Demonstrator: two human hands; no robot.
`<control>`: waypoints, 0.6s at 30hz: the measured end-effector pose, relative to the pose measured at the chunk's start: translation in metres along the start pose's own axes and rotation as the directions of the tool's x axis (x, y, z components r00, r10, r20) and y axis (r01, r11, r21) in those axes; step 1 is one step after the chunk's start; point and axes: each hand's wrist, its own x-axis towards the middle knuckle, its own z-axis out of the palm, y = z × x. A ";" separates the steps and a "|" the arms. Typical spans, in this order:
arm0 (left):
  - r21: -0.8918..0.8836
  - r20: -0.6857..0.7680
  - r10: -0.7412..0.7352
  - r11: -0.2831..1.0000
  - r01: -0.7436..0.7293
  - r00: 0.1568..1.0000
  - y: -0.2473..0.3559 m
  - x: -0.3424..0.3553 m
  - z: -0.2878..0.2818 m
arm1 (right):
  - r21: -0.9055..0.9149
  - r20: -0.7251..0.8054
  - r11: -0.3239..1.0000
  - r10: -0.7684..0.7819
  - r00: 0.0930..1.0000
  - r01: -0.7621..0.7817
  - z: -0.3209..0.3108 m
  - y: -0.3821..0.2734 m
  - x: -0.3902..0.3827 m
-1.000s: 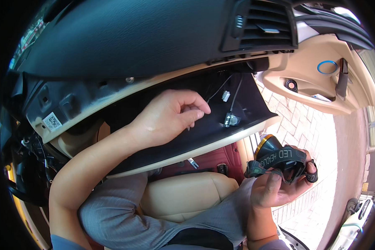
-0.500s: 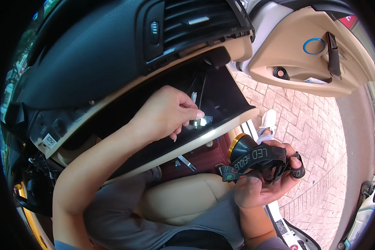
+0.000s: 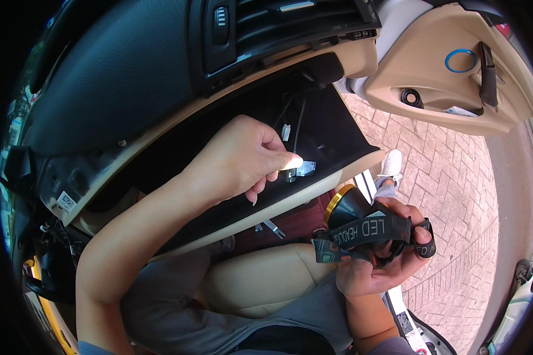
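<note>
My left hand (image 3: 246, 163) pinches a small clear lamp fitting (image 3: 305, 168) on a wire, inside the open black glove box (image 3: 355, 163) with a cream edge; a bright glint shows at the thumb tip. A white connector (image 3: 286, 132) hangs on another wire just above those fingers. Lower right, over the door sill, my right hand (image 3: 385, 263) grips a black headlamp (image 3: 345, 206) with a gold rim, its dark printed strap bunched in the fingers.
Below are a cream seat (image 3: 254, 278) and a metal pry tool (image 3: 271, 228) on maroon matting. The open door (image 3: 426, 41) holds a blue ring (image 3: 461, 61). Outside, a white shoe (image 3: 391, 167) rests on paving (image 3: 450, 195); a white vehicle (image 3: 518, 307) stands lower right.
My left hand has moved right and its fingers have closed on the small fitting. My right hand with the headlamp sits further left in view. The view shifted, bringing the white shoe in.
</note>
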 end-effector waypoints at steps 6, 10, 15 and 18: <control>-0.063 0.020 0.012 0.998 -0.011 1.000 -0.017 -0.003 -0.005 | -0.047 0.034 0.999 0.007 0.999 -0.005 0.003 0.004 -0.005; -0.128 0.007 0.092 0.988 -0.090 0.996 -0.035 -0.015 -0.009 | -0.056 0.069 0.998 -0.011 0.998 0.015 0.005 0.008 -0.005; -0.303 -0.006 0.197 0.934 -0.190 0.980 -0.057 -0.023 -0.014 | -0.054 0.114 0.998 0.025 0.993 -0.019 0.013 0.010 -0.011; -0.373 -0.018 0.262 0.894 -0.249 0.965 -0.067 -0.025 -0.013 | -0.034 0.143 0.998 0.058 0.988 -0.054 0.016 0.011 -0.014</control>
